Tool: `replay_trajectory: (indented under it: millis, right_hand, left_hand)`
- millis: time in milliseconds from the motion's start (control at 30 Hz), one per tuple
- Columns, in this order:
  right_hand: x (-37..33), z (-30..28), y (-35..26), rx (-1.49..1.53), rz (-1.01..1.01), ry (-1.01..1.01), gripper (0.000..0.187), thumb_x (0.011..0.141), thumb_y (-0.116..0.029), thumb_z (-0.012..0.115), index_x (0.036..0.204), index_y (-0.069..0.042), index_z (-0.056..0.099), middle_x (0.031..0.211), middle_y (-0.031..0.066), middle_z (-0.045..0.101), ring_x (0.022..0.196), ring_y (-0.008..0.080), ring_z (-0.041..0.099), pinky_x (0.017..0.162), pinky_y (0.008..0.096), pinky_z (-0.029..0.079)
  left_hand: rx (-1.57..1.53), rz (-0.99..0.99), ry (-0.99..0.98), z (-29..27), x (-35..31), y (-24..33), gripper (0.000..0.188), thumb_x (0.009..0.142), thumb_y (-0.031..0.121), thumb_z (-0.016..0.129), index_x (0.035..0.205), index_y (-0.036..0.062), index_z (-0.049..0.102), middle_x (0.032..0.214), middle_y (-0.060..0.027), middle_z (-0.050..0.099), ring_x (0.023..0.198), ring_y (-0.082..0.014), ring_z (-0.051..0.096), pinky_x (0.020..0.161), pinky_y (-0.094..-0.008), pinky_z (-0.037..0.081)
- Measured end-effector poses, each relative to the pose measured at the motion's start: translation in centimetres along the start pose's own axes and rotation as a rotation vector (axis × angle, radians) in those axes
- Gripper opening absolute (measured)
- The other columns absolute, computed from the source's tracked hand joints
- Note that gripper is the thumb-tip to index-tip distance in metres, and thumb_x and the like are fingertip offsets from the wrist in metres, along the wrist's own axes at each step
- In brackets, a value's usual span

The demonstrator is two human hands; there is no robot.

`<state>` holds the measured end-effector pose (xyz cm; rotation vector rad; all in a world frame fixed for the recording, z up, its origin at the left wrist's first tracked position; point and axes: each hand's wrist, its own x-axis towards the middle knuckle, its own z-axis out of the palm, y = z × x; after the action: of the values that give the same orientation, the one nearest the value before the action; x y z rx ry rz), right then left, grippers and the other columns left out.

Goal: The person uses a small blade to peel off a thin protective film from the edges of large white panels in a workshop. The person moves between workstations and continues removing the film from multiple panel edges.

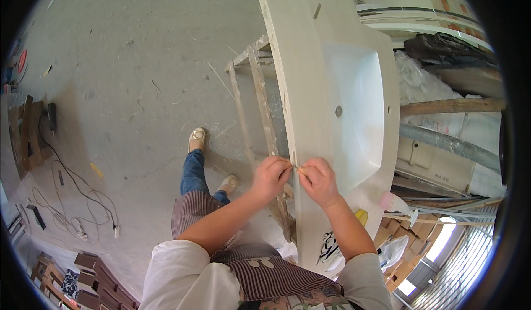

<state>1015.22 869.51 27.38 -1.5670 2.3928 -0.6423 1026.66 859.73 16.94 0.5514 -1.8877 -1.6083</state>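
A long cream countertop (301, 77) with a white sink basin (362, 138) set in it runs away from me. At the countertop's left edge my left hand (271, 177) and my right hand (319, 183) meet, fingertips almost touching. Both are closed in a pinch. Something small and thin shows between the fingertips, too small to name. The right wrist passes over the countertop, while the left hand stays just off its edge. A round drain hole (338, 111) marks the basin floor.
Beneath the countertop stands a frame with wrapped bars (260, 89). A yellow object (361, 217) and a black-and-white cloth (327, 247) lie near my right forearm. Timber and pipes (453, 147) crowd the right side. Cables (83, 199) trail over the floor at left.
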Motion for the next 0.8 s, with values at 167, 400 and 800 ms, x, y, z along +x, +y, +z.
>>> replay_trajectory:
  millis: [167, 400, 800]
  right_hand:
    - [-3.3, -0.1, -0.4, 0.003, -0.019, -0.003, 0.016, 0.075, 0.001, 0.076, 0.085, -0.005, 0.065, 0.091, 0.0092, 0.062, 0.078, 0.0287, 0.061, 0.068, 0.0382, 0.052]
    - [-7.3, -0.1, -1.0, 0.007, -0.014, -0.011, 0.016, 0.075, 0.001, 0.076, 0.085, -0.005, 0.065, 0.091, 0.0098, 0.063, 0.078, 0.0297, 0.061, 0.069, 0.0388, 0.052]
    - [-13.8, 0.1, -1.9, 0.005, -0.019, -0.012, 0.017, 0.075, 0.001, 0.076, 0.084, -0.004, 0.064, 0.090, 0.0114, 0.062, 0.079, 0.0315, 0.061, 0.069, 0.0402, 0.051]
  left_hand:
    - [-0.006, -0.029, 0.007, 0.9, -3.1, 0.8, 0.015, 0.072, -0.002, 0.074, 0.085, 0.0053, 0.068, 0.085, -0.0099, 0.068, 0.078, -0.0315, 0.065, 0.069, -0.0388, 0.054]
    - [-0.006, -0.015, 0.004, 1.8, -6.8, 1.5, 0.016, 0.073, -0.002, 0.074, 0.086, 0.0050, 0.068, 0.085, -0.0106, 0.067, 0.078, -0.0324, 0.065, 0.068, -0.0393, 0.054]
    - [-0.038, -0.011, -0.045, 3.1, -12.9, 2.5, 0.018, 0.073, -0.004, 0.073, 0.089, 0.0043, 0.068, 0.085, -0.0127, 0.066, 0.079, -0.0344, 0.065, 0.070, -0.0402, 0.054]
